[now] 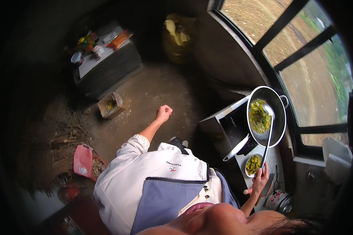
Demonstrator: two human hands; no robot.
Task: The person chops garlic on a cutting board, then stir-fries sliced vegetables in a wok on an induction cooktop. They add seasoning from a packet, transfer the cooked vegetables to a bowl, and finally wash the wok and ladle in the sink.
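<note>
My right hand grips the handle of a metal ladle. The ladle's bowl rests among chopped yellow-green vegetables in a deep wok. The wok has a pale rim, a small loop handle and a long handle pointing towards my body. It sits over a black cooktop. Beside my right fingers stands a white bowl holding similar vegetables. A knife lies partly hidden by that hand. My left hand hangs over the floor, fingers curled, with nothing visible in it.
A floral-patterned cooker and a cable are near my right forearm. Windows rise behind the wok. Across the floor are a low table with jars and packets, a cardboard box, firewood and a pink bag.
</note>
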